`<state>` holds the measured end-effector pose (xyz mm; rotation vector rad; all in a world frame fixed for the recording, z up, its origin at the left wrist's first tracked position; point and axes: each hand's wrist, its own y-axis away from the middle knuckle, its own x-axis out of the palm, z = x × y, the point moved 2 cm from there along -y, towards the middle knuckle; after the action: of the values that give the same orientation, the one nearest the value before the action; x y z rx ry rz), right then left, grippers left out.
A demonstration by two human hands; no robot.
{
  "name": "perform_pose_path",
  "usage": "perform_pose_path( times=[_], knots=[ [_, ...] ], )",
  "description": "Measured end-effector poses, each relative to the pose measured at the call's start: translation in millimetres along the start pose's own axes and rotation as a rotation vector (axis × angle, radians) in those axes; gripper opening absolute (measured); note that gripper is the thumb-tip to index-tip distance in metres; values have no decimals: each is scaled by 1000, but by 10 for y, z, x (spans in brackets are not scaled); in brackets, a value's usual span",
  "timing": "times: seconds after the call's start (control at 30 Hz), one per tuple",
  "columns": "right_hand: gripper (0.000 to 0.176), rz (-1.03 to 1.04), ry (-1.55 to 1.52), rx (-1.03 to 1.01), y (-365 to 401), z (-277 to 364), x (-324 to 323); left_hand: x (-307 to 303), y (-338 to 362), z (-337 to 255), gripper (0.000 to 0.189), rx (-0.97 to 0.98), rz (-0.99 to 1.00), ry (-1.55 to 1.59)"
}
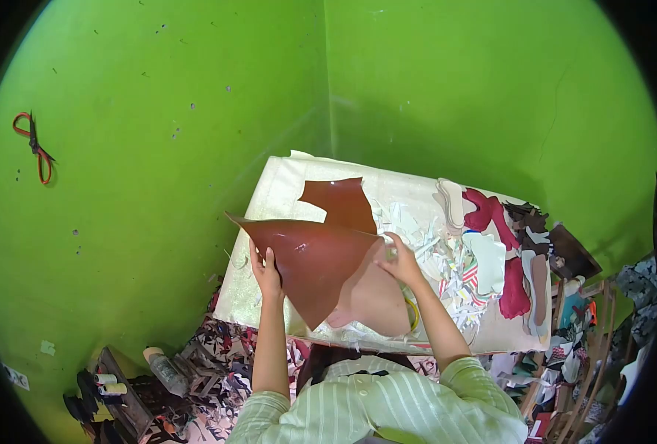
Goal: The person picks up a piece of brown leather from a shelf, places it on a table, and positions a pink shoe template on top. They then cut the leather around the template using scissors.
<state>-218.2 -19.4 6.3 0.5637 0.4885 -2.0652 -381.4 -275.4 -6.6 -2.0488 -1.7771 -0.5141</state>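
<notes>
A large brown glossy sheet (306, 259) is raised over the table, its pale pinkish underside folding into view at the lower right. My left hand (266, 272) holds its left side, thumb in front and fingers partly behind. At its right corner my right hand (398, 260) has curled fingers closed around the edge. Another brown piece (347, 203) with a cut-out outline lies flat behind the sheet. Below my right hand, part of a yellow ring-shaped object (414, 314) shows beside the pale underside.
White scraps (447, 281) are spread over the table (269, 189). Dark red cut pieces (515, 288) and pale ones (453, 203) lie at its right. Red-handled scissors (34, 146) hang on the green wall. A bottle (165, 371) stands at lower left; scraps cover the floor.
</notes>
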Motion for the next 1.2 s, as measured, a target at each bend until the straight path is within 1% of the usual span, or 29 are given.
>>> perform_pose_path(
  times=[0.03,0.07,0.1,0.17,0.2,0.27,0.3,0.37,0.43,0.47,0.5,0.57,0.6,0.63,0.7,0.77,0.8,0.87,0.9,0.93,0.97,1.0,1.07,1.1,1.17,1.2],
  knots=[
    [56,23,-42,153,123,-84,55,10,-17,27,55,-11,0,-4],
    [66,92,-96,350,229,-169,121,29,-35,53,54,10,-10,-14],
    [66,92,-96,359,300,-211,153,49,-48,75,54,33,-20,-23],
    [66,415,-404,494,429,-301,279,71,-39,116,53,24,-11,-24],
    [66,416,-404,501,453,-359,282,82,-27,140,53,25,-11,-29],
    [61,670,-552,373,501,-424,304,90,-22,158,53,23,-11,-34],
    [61,668,-553,375,482,-390,280,92,-32,149,55,54,-17,-42],
    [45,393,-532,290,302,-193,78,149,-39,100,56,83,-25,-46],
    [32,233,-307,207,45,33,-153,234,-20,-38,59,82,-51,98],
    [30,140,-184,173,-72,233,-294,221,-42,-73,66,78,-54,111],
    [27,49,-61,137,-204,379,-407,248,-32,-124,66,80,-56,113],
    [21,-149,80,-103,-545,268,-528,335,20,-313,70,83,-17,208],
    [19,-211,75,-157,-641,430,-612,438,55,-430,74,113,-36,299],
    [17,-272,70,-211,-721,637,-721,427,51,-446,74,119,-42,299],
    [16,-408,212,-428,-940,849,-864,387,55,-475,75,148,-50,298],
    [19,-489,314,-605,-1100,1061,-1005,444,86,-570,75,157,-52,312],
    [19,-482,310,-608,-1171,1179,-1055,501,126,-641,74,160,-67,313],
    [25,-669,264,-785,-1221,1448,-1182,501,172,-658,73,164,-83,313],
    [25,-667,262,-789,-1232,1551,-1262,449,191,-639,75,172,-32,345],
    [27,-748,246,-871,-1216,1656,-1345,428,224,-643,77,180,20,376],
    [29,-829,230,-952,-1199,1711,-1395,426,269,-632,77,185,17,376],
    [29,-828,227,-956,-1206,1713,-1430,463,324,-639,77,178,11,358],
    [27,-936,170,-1006,-1176,1645,-1544,432,423,-563,74,140,21,289],
    [27,-936,167,-1006,-1166,1560,-1561,412,475,-486,74,142,20,287],
    [29,-834,58,-877,-1164,1214,-1505,435,601,-278,71,-9,-17,187],
    [29,-769,101,-838,-1150,978,-1446,462,674,-187,67,-45,-44,171]
  ],
)
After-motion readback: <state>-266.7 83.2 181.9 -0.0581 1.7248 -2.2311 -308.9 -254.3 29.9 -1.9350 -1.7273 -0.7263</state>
